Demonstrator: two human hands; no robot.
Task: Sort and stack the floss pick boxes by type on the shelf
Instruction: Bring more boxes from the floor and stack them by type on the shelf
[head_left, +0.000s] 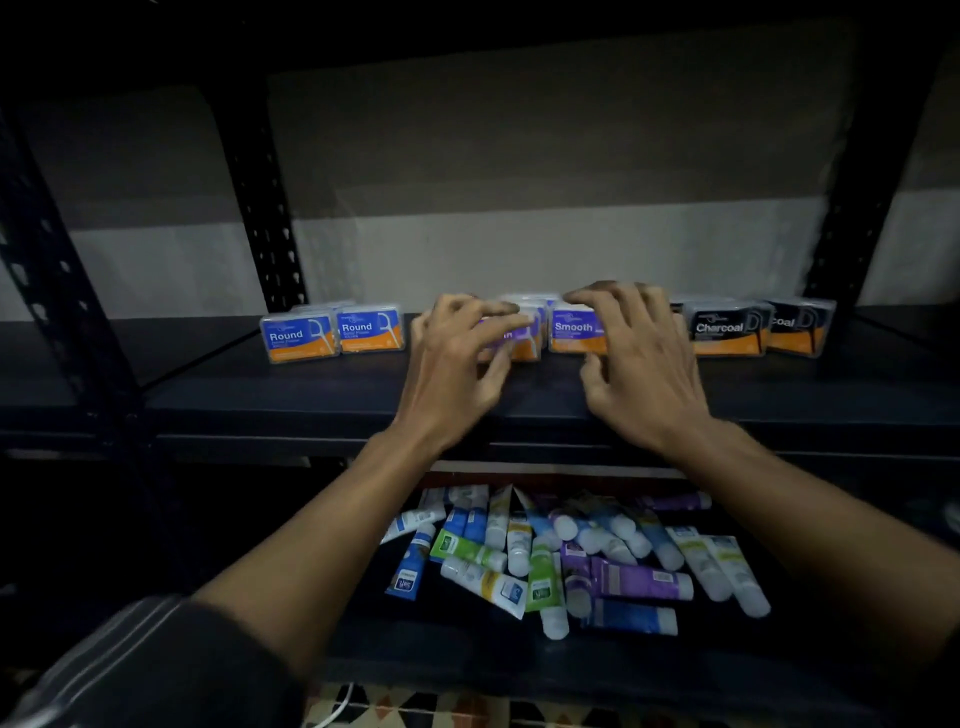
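Note:
On the dark shelf (311, 395) the floss pick boxes stand in a row. Two blue Round boxes (332, 332) are at the left, with more behind them. Purple Smooth boxes are in the middle and black Charcoal boxes (753, 328) at the right. My left hand (457, 358) curls round a purple Smooth box (522, 340), fingers over its top and thumb low in front. My right hand (639, 364) grips the neighbouring Smooth box (571, 330) the same way. More purple boxes behind are mostly hidden by my hands.
Black perforated uprights (265, 218) frame the shelf at left and right. A grey wall is behind. On the lower shelf lies a loose pile of several toothpaste tubes (545, 556). Bare shelf lies in front of the box row.

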